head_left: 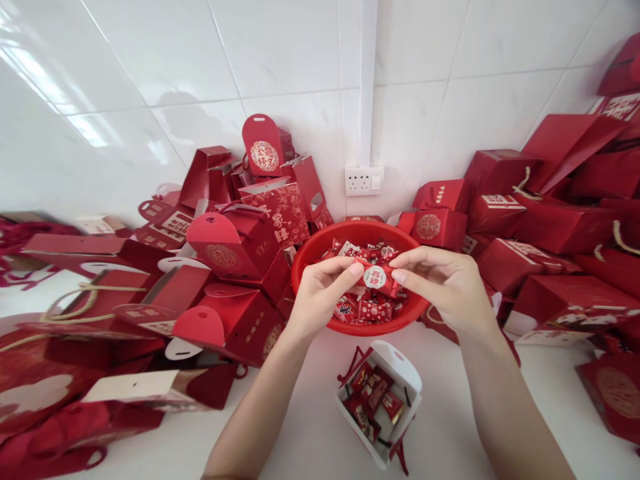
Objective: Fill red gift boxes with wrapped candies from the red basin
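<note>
Between my two hands is a red wrapped candy with a round white label and red characters. My left hand pinches its left end between thumb and finger. At its right end, my right hand grips it the same way. Just below the candy sits a red plastic basin with many small wrapped candies in red and white. Nearer to me stands an open gift box, white inside, with several wrapped sweets lying in it.
Red gift boxes are piled on the left, some with their flaps up and rope handles showing. More red boxes are stacked on the right. Behind the basin, a tiled wall carries a power socket.
</note>
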### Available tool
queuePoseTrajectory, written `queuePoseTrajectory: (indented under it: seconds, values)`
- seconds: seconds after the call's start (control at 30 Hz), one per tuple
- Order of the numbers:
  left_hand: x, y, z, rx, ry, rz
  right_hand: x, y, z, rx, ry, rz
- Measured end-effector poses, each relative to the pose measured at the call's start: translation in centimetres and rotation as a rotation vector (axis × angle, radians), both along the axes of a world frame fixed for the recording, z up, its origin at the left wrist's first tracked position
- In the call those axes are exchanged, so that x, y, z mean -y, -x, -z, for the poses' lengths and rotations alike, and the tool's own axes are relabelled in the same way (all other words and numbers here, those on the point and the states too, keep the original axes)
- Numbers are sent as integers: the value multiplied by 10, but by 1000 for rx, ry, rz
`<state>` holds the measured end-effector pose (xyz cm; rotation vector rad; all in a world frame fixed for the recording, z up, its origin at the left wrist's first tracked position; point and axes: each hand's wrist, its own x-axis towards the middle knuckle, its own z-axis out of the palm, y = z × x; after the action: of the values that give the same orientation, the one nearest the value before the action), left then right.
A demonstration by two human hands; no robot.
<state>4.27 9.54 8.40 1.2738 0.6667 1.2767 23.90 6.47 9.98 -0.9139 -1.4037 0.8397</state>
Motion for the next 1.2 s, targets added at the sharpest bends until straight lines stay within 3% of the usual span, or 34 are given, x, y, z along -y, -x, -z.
queuePoseTrajectory:
  seconds: [0.23,0.4,0.63,0.87,1.07,1.2]
  values:
    - [5,-4,-6,65,38,-55,-3,4,2,49,103,-155]
    - [2,0,-3,65,61,2,-2,3,1,43,69,-165]
    - [0,-9,3,140,86,-15,3,3,-3,91,27,-238]
    - [2,-17,1,152,88,-31,0,-4,-6,197,-33,-141]
    - [4,-21,7,250,113,113,6,-6,-10,121,54,-246]
    - [3,-21,9,195,67,65,6,-11,-11,126,73,-223]
